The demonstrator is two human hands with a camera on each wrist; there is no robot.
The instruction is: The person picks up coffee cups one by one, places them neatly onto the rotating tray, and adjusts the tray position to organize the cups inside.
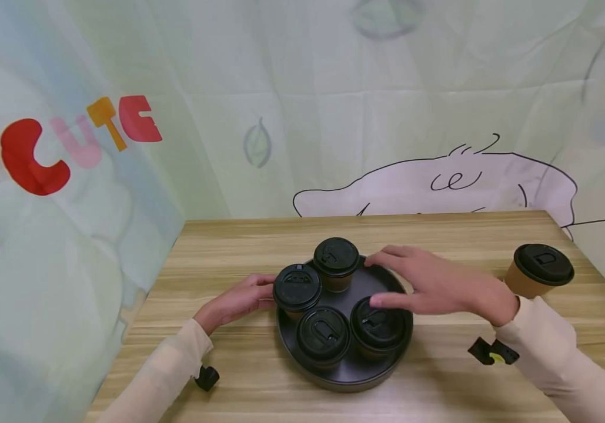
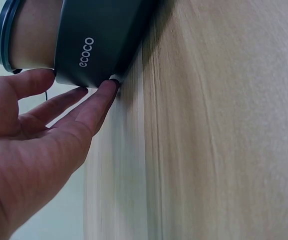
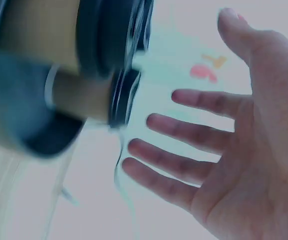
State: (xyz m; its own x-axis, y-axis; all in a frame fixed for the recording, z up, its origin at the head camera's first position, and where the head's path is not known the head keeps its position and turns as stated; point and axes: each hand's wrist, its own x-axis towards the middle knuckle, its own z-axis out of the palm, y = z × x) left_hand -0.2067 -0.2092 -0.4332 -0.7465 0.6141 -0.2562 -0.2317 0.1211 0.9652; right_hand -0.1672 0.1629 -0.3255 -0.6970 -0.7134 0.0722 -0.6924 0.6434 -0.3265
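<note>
A round dark tray (image 1: 344, 385) marked "ecoco" holds several brown paper cups with black lids. In the head view one cup (image 1: 336, 255) stands at the back, one (image 1: 297, 288) at the left, and two (image 1: 323, 333) nearer the front. My left hand (image 1: 239, 301) is at the tray's left side; in the left wrist view its fingertips (image 2: 106, 87) touch the lower edge of the tray wall, with the thumb by the rim. Fingers spread and holding nothing, my right hand (image 1: 434, 282) hovers over the tray's right side, its thumb overlapping the right front cup's lid (image 1: 378, 326).
Another lidded brown cup (image 1: 532, 286) stands on the wooden table (image 1: 228, 376) at the right, beyond my right wrist. A printed cloth (image 1: 217, 117) hangs behind the table and along its left side.
</note>
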